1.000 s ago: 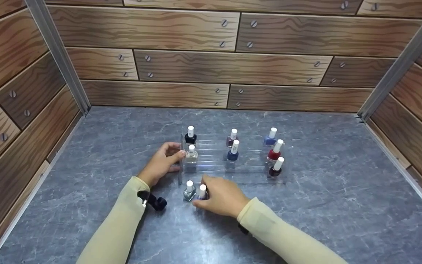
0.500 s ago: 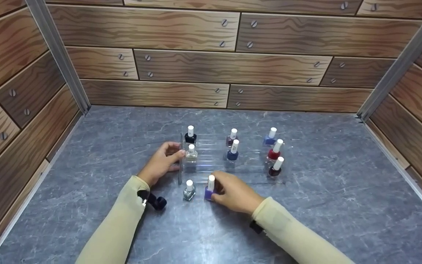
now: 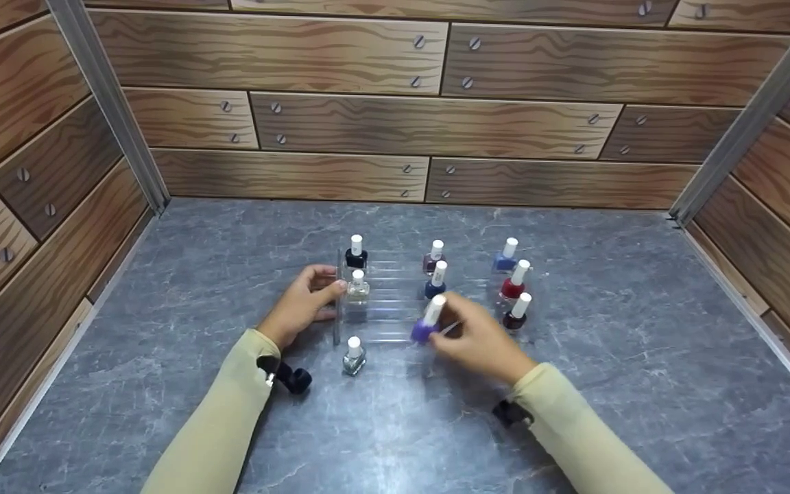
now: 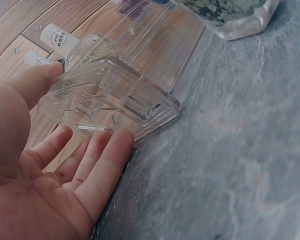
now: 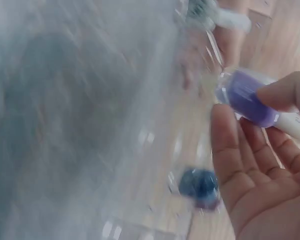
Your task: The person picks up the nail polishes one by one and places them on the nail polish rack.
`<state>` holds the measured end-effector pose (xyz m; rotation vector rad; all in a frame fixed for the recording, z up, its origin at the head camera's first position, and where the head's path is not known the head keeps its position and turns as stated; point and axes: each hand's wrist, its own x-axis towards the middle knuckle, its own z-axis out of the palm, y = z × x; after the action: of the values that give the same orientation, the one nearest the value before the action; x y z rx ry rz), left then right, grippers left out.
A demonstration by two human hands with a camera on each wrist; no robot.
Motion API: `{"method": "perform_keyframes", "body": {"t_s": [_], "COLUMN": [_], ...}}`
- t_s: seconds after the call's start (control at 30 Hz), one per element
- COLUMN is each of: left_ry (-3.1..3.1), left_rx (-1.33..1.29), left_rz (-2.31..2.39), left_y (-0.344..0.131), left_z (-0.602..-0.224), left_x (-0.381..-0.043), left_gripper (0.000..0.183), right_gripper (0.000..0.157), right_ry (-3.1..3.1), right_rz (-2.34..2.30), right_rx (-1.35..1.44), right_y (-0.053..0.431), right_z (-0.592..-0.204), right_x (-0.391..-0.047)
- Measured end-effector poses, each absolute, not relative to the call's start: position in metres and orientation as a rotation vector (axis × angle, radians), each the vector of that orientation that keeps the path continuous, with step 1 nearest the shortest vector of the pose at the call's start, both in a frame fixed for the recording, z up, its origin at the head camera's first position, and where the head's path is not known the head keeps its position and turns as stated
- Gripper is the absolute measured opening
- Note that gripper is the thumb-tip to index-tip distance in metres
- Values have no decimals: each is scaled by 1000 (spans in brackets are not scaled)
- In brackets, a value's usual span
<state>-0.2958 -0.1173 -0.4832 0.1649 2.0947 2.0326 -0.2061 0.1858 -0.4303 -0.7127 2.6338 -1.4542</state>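
Note:
My left hand (image 3: 304, 302) holds the left end of a clear tiered rack (image 3: 385, 315), thumb at its upper edge and fingertips against the end panel (image 4: 140, 100). Beside that thumb stands a bottle of clear, glittery nail polish (image 3: 358, 288). My right hand (image 3: 487, 339) pinches a purple nail polish bottle (image 3: 426, 329) between thumb and fingers, its white cap tilted up. It is over the front of the rack, near the middle; whether it touches is unclear. The right wrist view is blurred, but the purple bottle (image 5: 247, 97) shows there between the fingers.
A silver glitter bottle (image 3: 354, 358) stands on the grey marbled table before the rack. On the tiers are black (image 3: 356, 257), mauve (image 3: 434, 261), dark blue (image 3: 435, 285), light blue (image 3: 505, 261), red (image 3: 513, 287) and dark (image 3: 515, 318) bottles. Wood-patterned walls (image 3: 340, 123) enclose the table.
My right hand has lifted the purple bottle from beside the silver one and carried it right and away from me, to the rack's front. My left hand has stayed in place.

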Motion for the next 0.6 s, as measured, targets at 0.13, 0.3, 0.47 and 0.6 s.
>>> {"method": "perform_keyframes", "body": {"t_s": [0.13,0.3,0.47,0.6], "left_ry": [2090,2091,2092,2074], "left_rx": [164,156,157,165], "left_rz": [2039,2041,2044,2051], "left_y": [-118,-118,-118,-118], "left_z": [-483,-483,-482,-483], "left_x": [-296,-296,-296,-295], "left_gripper": [51,48,47,47], "right_gripper": [26,28,25,25], "right_ry": [2689,2774,2818,2846], "right_rz": [-1522,-1600,-1627,-1599], "right_rx": [-697,-661,-641,-637], "right_y": [205,227,237,239], "right_z": [-419,-409,-404,-405], "right_x": [-212,-216,-219,-221]}}
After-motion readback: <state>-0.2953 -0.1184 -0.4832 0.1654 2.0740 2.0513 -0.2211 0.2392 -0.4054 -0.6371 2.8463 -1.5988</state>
